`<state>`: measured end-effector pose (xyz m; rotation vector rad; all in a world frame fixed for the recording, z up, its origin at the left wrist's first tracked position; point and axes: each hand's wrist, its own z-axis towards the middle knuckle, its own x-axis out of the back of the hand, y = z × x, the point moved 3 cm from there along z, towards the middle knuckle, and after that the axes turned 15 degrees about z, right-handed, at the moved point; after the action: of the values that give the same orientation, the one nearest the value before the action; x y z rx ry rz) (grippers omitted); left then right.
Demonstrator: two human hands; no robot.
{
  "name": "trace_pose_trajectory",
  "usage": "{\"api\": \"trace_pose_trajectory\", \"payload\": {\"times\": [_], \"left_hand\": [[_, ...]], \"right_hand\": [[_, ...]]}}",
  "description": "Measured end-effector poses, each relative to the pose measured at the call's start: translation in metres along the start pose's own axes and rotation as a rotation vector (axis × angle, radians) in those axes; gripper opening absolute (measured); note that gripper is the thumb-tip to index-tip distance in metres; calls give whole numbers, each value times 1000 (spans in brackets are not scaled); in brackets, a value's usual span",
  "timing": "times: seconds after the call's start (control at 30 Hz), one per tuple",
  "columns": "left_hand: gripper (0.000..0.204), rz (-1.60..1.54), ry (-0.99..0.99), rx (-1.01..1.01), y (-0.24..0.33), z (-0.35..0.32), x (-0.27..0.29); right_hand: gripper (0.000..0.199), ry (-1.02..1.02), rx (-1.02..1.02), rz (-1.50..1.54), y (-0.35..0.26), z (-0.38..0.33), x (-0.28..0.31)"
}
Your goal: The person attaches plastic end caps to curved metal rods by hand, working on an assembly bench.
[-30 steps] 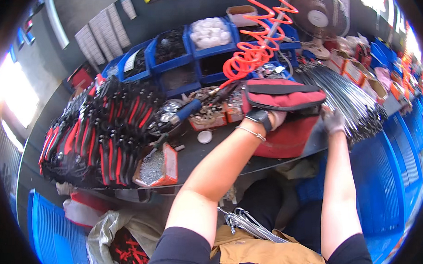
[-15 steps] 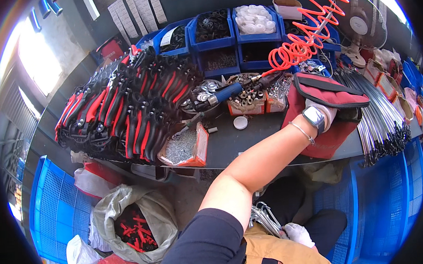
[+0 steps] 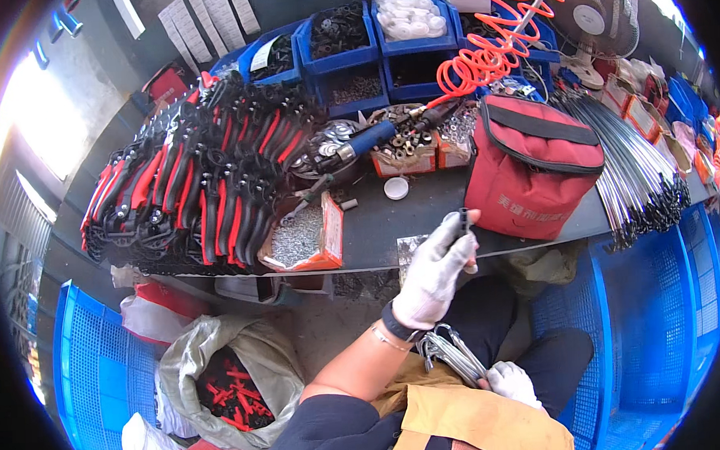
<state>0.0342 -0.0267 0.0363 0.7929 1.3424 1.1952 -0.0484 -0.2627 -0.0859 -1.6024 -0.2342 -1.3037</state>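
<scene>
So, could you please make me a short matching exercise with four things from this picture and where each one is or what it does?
Things:
1. Red bag
2. Left hand
3. Right hand
4. White round cap

Places and states:
A. Low, at one end of the bent silver rods by the lap
B. Raised, with a small dark piece between its fingers
C. Lying on the bench, near an open box of small metal parts
D. Standing just left of the long straight rods

Right pairs: 1-D, 2-B, 3-A, 4-C
</scene>
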Motion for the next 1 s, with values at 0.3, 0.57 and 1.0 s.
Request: {"api": "trace_pose_trajectory", "payload": {"times": [0.3,0.57,1.0], "left_hand": [[29,-51,166,-60,-3,-14,31],[35,-5,317,-73,-1,-3,34],[26,371,452,-126,-16,-6,38]], "right_hand": [[25,182,-545,956,-13,39,79],[36,210,-336,668,-4,133,89],[39,188,-475,1344,-52,112,126]]}}
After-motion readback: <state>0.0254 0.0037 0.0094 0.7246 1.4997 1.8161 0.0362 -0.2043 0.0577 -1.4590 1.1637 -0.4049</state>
